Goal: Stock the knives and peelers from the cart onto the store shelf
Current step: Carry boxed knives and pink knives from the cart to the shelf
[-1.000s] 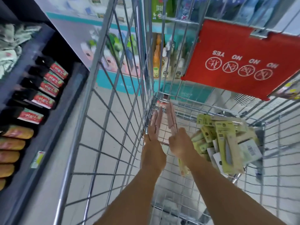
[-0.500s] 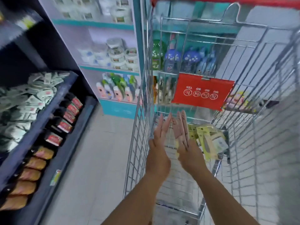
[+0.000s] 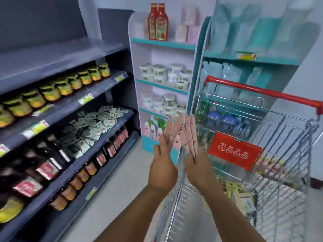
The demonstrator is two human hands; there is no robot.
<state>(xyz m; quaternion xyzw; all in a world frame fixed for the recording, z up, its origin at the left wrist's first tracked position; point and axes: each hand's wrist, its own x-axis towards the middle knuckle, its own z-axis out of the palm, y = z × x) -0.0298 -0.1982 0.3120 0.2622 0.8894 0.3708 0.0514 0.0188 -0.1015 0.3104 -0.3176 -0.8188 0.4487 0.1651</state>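
Both my hands are raised in front of me above the left rim of the wire cart [image 3: 272, 130]. My left hand [image 3: 162, 165] grips a fan of pink carded packs [image 3: 173, 130]. My right hand [image 3: 197, 165] grips a second bunch of pink carded packs [image 3: 190, 135], held upright next to the first. What the packs contain is too blurred to tell. Low in the cart lie yellow-green carded packs [image 3: 234, 191]. The dark shelf unit [image 3: 57, 56] stands to my left, its top board bare.
The dark unit's lower boards hold jars [image 3: 70, 82], sachets [image 3: 94, 124] and dark bottles [image 3: 52, 163]. A white and teal rack [image 3: 162, 84] with tubs and ketchup bottles stands ahead. The cart has a red handle [image 3: 262, 91] and a red sign flap [image 3: 234, 151]. Bare floor [image 3: 122, 186] lies between shelf and cart.
Both hands have risen out of the cart basket with the pink packs. The view has lifted from the cart's inside to the shelves on the left.
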